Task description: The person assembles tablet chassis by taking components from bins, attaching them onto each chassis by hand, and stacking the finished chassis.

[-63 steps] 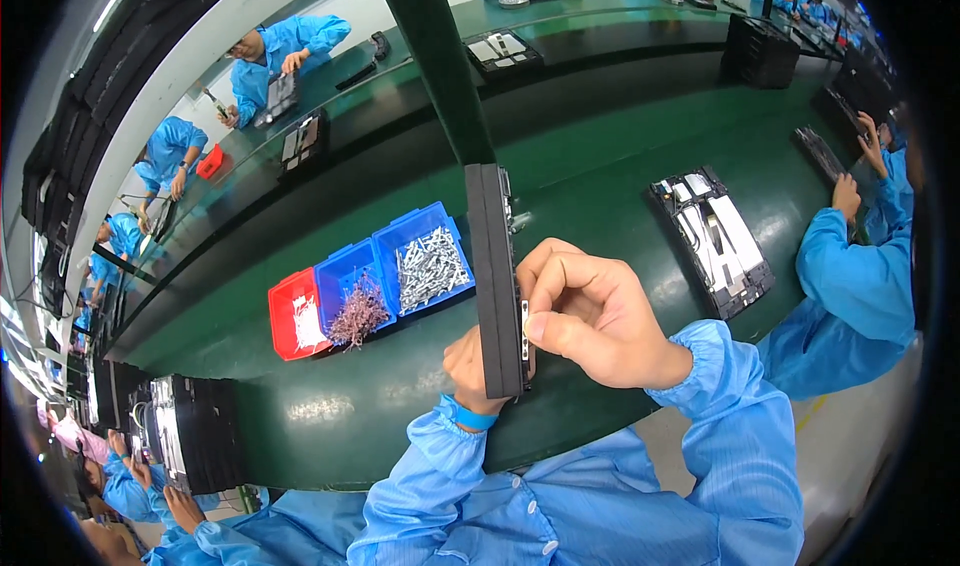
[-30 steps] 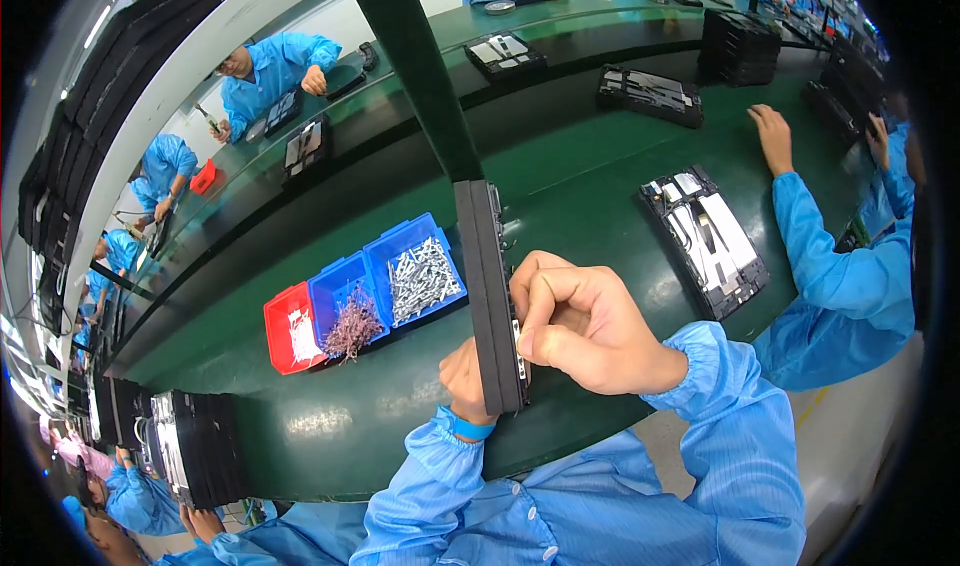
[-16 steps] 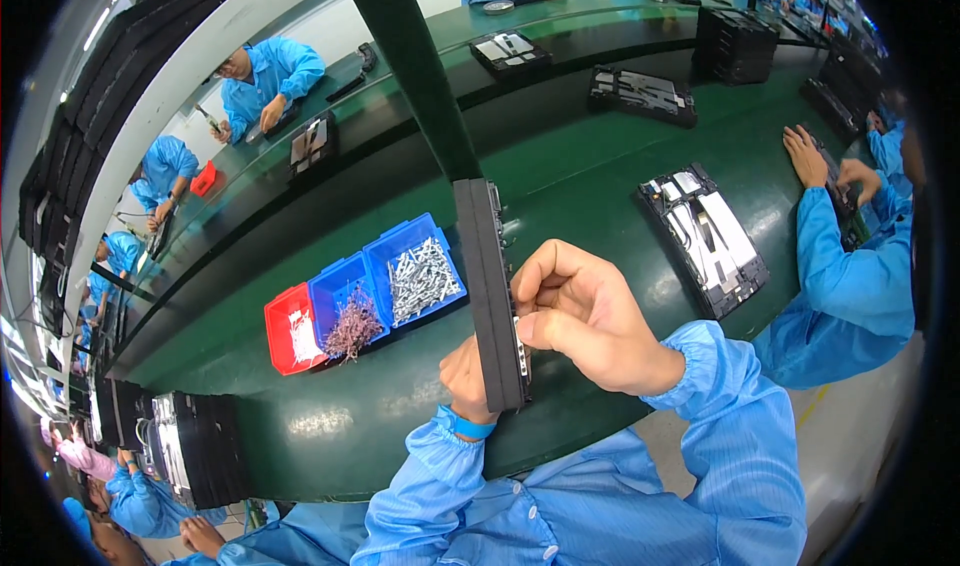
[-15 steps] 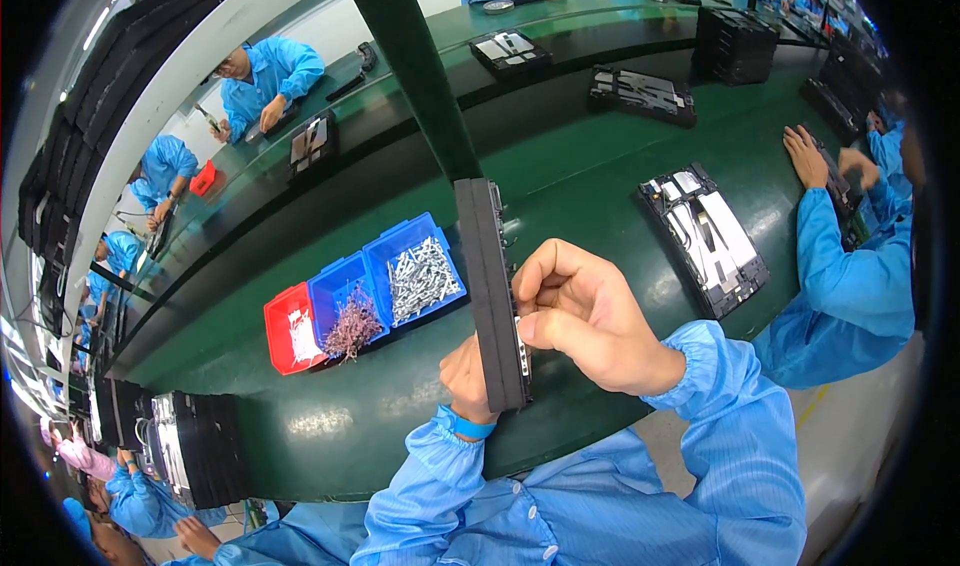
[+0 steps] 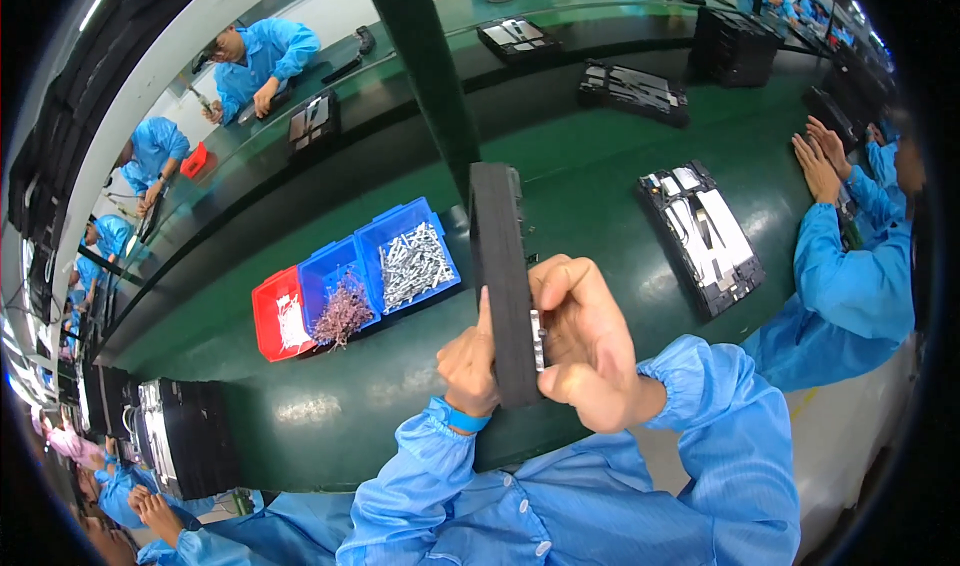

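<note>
My left hand [image 5: 467,371] grips a black flat electronic unit [image 5: 503,286], standing on its edge above the bench with its narrow dark side facing me. Most of the left fingers are hidden behind it. At the unit's right face, beside a small silvery part [image 5: 538,340], is my right hand [image 5: 592,351]. Its fingers are bent, with the thumb and index finger apart, and the tips of some are hidden. Left of the unit, a blue bin of silvery pins or screws [image 5: 414,266], a blue bin of thin pinkish pieces [image 5: 343,306] and a red bin of white pieces [image 5: 291,322] stand joined.
A similar unit [image 5: 703,236] lies face up on the green bench [image 5: 590,191] to the right. A dark green post [image 5: 425,61] rises beyond my hands. Stacked black units [image 5: 190,436] stand at the left. At the right, a co-worker's hands [image 5: 820,161] hover by another unit.
The right thumb has moved down and away from the index finger, opening the earlier pinch-like shape. The unit has turned slightly, and the view has shifted a little.
</note>
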Action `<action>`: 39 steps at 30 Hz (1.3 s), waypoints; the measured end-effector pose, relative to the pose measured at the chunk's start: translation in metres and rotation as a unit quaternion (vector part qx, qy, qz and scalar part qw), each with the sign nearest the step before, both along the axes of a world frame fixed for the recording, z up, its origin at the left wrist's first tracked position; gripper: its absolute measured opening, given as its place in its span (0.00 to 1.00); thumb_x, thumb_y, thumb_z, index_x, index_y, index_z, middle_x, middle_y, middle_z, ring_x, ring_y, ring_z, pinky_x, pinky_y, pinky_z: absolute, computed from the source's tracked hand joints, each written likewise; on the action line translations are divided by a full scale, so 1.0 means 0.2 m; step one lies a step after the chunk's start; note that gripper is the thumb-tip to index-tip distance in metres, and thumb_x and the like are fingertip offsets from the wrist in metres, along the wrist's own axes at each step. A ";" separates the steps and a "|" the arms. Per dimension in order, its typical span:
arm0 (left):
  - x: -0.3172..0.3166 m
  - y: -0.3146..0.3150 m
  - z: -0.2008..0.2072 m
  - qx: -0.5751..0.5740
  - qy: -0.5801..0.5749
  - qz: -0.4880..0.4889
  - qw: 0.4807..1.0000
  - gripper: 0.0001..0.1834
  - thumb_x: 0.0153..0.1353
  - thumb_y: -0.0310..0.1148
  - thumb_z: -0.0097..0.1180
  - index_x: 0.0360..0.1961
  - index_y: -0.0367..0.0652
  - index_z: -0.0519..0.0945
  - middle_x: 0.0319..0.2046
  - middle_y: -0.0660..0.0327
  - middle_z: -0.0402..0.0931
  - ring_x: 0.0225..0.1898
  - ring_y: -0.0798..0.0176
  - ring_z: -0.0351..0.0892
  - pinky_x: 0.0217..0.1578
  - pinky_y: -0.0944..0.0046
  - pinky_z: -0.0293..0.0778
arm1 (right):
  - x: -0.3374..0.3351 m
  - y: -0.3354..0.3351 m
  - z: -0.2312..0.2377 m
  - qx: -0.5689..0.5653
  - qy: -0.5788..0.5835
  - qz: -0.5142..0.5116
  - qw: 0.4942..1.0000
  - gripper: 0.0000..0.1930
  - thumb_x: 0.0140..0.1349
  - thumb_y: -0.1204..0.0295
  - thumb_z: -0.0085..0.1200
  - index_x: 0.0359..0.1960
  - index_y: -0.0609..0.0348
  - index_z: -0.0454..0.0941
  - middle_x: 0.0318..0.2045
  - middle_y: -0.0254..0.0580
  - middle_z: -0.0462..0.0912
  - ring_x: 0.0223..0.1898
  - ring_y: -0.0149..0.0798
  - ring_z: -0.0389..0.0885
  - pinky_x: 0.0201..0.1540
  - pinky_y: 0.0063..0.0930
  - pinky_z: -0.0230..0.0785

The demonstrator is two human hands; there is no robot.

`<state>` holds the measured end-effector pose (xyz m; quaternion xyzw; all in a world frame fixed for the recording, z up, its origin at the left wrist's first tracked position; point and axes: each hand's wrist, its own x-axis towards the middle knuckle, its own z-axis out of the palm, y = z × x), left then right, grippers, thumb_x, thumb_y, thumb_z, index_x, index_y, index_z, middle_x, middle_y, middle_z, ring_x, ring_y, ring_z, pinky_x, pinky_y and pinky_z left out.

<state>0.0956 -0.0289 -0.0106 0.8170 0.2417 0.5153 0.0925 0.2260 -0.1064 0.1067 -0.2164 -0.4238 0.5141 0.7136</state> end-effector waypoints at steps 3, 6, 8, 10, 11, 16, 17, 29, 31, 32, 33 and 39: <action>-0.01 0.03 -0.02 -0.019 -0.054 -0.025 0.998 0.16 0.48 0.22 0.66 0.41 0.33 0.83 0.24 0.57 0.82 0.21 0.57 0.82 0.21 0.64 0.75 | 0.02 0.04 -0.05 0.053 -0.045 -0.021 0.997 0.27 0.53 0.83 0.55 0.55 0.62 0.60 0.47 0.42 0.68 0.43 0.31 0.71 0.50 0.27 0.64; -0.08 -0.02 -0.04 -0.138 -0.056 0.012 0.989 0.07 0.54 0.24 0.65 0.35 0.36 0.82 0.28 0.58 0.82 0.25 0.60 0.83 0.25 0.65 0.75 | 0.20 0.04 -0.01 0.092 -0.138 -0.152 0.974 0.22 0.55 0.77 0.62 0.51 0.63 0.68 0.46 0.39 0.72 0.42 0.29 0.70 0.49 0.25 0.63; -0.04 -0.10 0.07 -0.236 -0.197 0.000 0.952 0.06 0.59 0.25 0.64 0.36 0.35 0.80 0.30 0.61 0.81 0.30 0.68 0.79 0.30 0.67 0.73 | 0.38 0.02 -0.07 0.031 -0.323 -0.271 0.906 0.23 0.61 0.73 0.59 0.56 0.64 0.69 0.47 0.41 0.76 0.45 0.31 0.73 0.49 0.26 0.64; -0.03 -0.15 0.20 -0.397 -0.265 -0.100 0.873 0.05 0.60 0.25 0.63 0.35 0.36 0.80 0.29 0.64 0.79 0.29 0.71 0.76 0.31 0.68 0.72 | 0.47 -0.02 -0.15 -0.062 -0.451 -0.277 0.846 0.28 0.65 0.65 0.58 0.64 0.63 0.65 0.51 0.43 0.79 0.50 0.34 0.76 0.51 0.28 0.65; -0.02 -0.17 0.22 -0.458 -0.293 -0.145 0.827 0.05 0.60 0.25 0.63 0.36 0.36 0.80 0.30 0.65 0.79 0.29 0.72 0.75 0.32 0.69 0.71 | 0.48 -0.06 -0.19 -0.108 -0.420 -0.208 0.877 0.28 0.68 0.66 0.56 0.66 0.65 0.64 0.54 0.44 0.78 0.54 0.34 0.75 0.55 0.29 0.66; -0.05 -0.14 0.26 -0.723 -0.083 -0.271 0.631 0.23 0.59 0.36 0.69 0.51 0.36 0.76 0.28 0.70 0.73 0.29 0.78 0.69 0.30 0.74 0.66 | 0.54 -0.23 -0.29 -0.299 -0.229 -0.113 0.919 0.26 0.70 0.71 0.55 0.65 0.70 0.65 0.54 0.41 0.78 0.53 0.28 0.76 0.55 0.23 0.69; -0.01 -0.13 0.17 -0.664 -0.095 -0.318 0.670 0.31 0.59 0.39 0.69 0.58 0.33 0.72 0.24 0.72 0.68 0.26 0.79 0.65 0.27 0.74 0.63 | 0.60 -0.27 -0.29 -0.338 -0.247 -0.154 0.895 0.26 0.69 0.70 0.57 0.64 0.70 0.67 0.52 0.40 0.80 0.51 0.28 0.78 0.53 0.23 0.70; -0.13 0.01 0.00 -0.647 0.000 -0.159 0.746 0.18 0.66 0.31 0.59 0.53 0.30 0.77 0.16 0.69 0.68 0.10 0.76 0.66 0.10 0.71 0.61 | 1.76 -0.31 -0.35 -0.375 -0.273 -0.184 0.867 0.23 0.71 0.69 0.51 0.64 0.67 0.69 0.52 0.43 0.83 0.45 0.30 0.84 0.49 0.18 0.74; -0.13 0.00 -0.01 -0.640 0.005 -0.167 0.750 0.18 0.67 0.30 0.58 0.53 0.29 0.76 0.17 0.70 0.67 0.11 0.77 0.65 0.11 0.72 0.61 | 1.79 -0.31 -0.38 -0.383 -0.276 -0.187 0.862 0.22 0.71 0.70 0.53 0.62 0.69 0.70 0.51 0.41 0.83 0.47 0.29 0.82 0.50 0.18 0.74; -0.13 0.00 -0.01 -0.632 0.012 -0.176 0.755 0.17 0.67 0.29 0.57 0.53 0.28 0.75 0.17 0.71 0.67 0.12 0.78 0.64 0.11 0.73 0.61 | 1.81 -0.31 -0.39 -0.387 -0.274 -0.195 0.859 0.22 0.71 0.70 0.53 0.62 0.69 0.70 0.51 0.41 0.82 0.47 0.28 0.82 0.50 0.19 0.74; -0.12 0.00 0.00 -0.632 0.013 -0.176 0.754 0.17 0.67 0.29 0.57 0.53 0.28 0.75 0.17 0.71 0.67 0.12 0.78 0.64 0.11 0.73 0.61 | 1.81 -0.31 -0.39 -0.388 -0.273 -0.195 0.858 0.22 0.71 0.70 0.53 0.62 0.69 0.70 0.51 0.41 0.82 0.47 0.28 0.82 0.50 0.19 0.74; -0.11 -0.01 0.00 -0.632 0.026 -0.161 0.757 0.16 0.67 0.29 0.58 0.53 0.30 0.76 0.18 0.71 0.67 0.12 0.79 0.64 0.11 0.73 0.60 | 1.78 -0.26 -0.36 -0.398 -0.347 -0.188 0.828 0.20 0.72 0.69 0.52 0.60 0.69 0.73 0.50 0.39 0.83 0.45 0.27 0.81 0.48 0.18 0.72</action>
